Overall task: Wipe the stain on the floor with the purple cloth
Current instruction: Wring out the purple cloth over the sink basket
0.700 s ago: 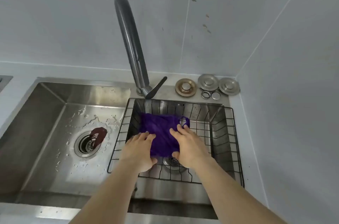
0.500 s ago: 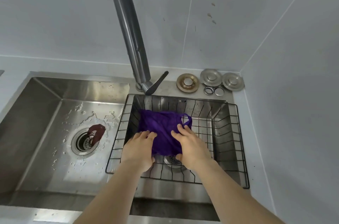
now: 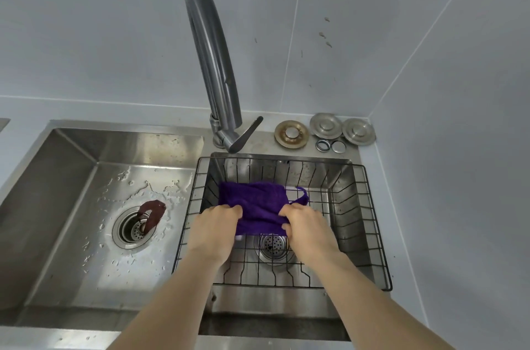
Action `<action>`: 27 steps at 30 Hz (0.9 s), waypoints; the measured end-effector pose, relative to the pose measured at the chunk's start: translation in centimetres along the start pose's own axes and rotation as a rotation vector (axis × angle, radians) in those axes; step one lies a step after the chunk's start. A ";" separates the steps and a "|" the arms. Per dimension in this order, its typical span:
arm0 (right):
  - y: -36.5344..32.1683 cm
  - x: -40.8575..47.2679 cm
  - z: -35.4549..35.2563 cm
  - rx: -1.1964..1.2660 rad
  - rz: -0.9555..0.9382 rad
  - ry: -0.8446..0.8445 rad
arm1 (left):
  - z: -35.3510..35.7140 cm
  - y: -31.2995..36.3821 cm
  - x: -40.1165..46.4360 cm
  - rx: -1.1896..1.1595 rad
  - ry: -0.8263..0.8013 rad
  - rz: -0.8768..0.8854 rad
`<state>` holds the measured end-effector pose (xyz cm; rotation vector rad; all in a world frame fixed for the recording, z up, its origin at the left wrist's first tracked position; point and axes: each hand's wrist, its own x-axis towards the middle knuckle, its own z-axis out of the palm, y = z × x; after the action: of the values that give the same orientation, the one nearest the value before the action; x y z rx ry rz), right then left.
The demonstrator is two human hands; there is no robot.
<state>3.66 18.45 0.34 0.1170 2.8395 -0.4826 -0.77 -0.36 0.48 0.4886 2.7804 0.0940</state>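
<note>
The purple cloth (image 3: 256, 205) lies in the black wire basket (image 3: 372, 223) that sits in the right sink basin. My left hand (image 3: 213, 230) pinches the cloth's near left edge, fingers curled into the fabric. My right hand (image 3: 305, 225) grips the near right edge, fingers closed on it. The cloth bunches between the two hands, and a thin purple loop sticks out at its far right corner. The floor and any stain are out of view.
A tall grey faucet (image 3: 213, 63) arches over the sinks, its lever pointing right. The wet left basin (image 3: 94, 206) has a drain with a brown piece on it. Metal drain covers (image 3: 325, 132) and rings lie on the counter behind the basket. Walls close in behind and on the right.
Both hands went from resting flat on the cloth to closing on its near edge, which now bunches up. The camera view shifted slightly.
</note>
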 end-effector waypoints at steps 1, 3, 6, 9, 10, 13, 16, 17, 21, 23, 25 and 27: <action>-0.1 -0.2 -0.5 0.005 0.004 0.018 | -0.5 0.0 -0.3 -0.007 0.020 0.002; -0.6 -0.7 -1.8 0.013 0.019 0.052 | -1.8 -0.1 -0.7 -0.005 0.058 0.000; -1.6 -1.5 -4.7 0.059 0.038 0.106 | -4.8 -0.3 -1.8 -0.021 0.121 0.020; -3.1 -3.0 -7.9 0.066 0.039 0.159 | -8.7 -0.5 -3.2 -0.037 0.182 0.046; -3.7 -3.6 -9.1 0.061 0.040 0.170 | -10.1 -0.6 -3.8 -0.045 0.206 0.050; -5.9 -5.9 -12.6 0.039 0.050 0.216 | -14.3 -1.1 -6.3 -0.066 0.273 0.066; -8.8 -9.0 -15.9 -0.003 0.040 0.282 | -18.4 -2.2 -9.9 -0.082 0.337 0.092; -9.9 -10.2 -16.9 -0.019 0.035 0.301 | -19.5 -2.6 -11.2 -0.093 0.356 0.105; -14.4 -15.4 -19.8 -0.027 0.024 0.383 | -23.2 -4.2 -16.8 -0.106 0.430 0.159; -16.6 -18.1 -20.7 -0.040 0.032 0.425 | -24.6 -4.9 -19.7 -0.122 0.468 0.189; -18.5 -20.6 -21.3 -0.051 0.044 0.443 | -25.7 -5.6 -22.4 -0.137 0.500 0.215; -20.0 -22.9 -21.7 -0.042 0.058 0.453 | -26.7 -6.1 -24.8 -0.149 0.519 0.222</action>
<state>18.08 6.07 32.46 0.3390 3.2728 -0.4285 10.87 -14.86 32.45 0.8338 3.1663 0.5455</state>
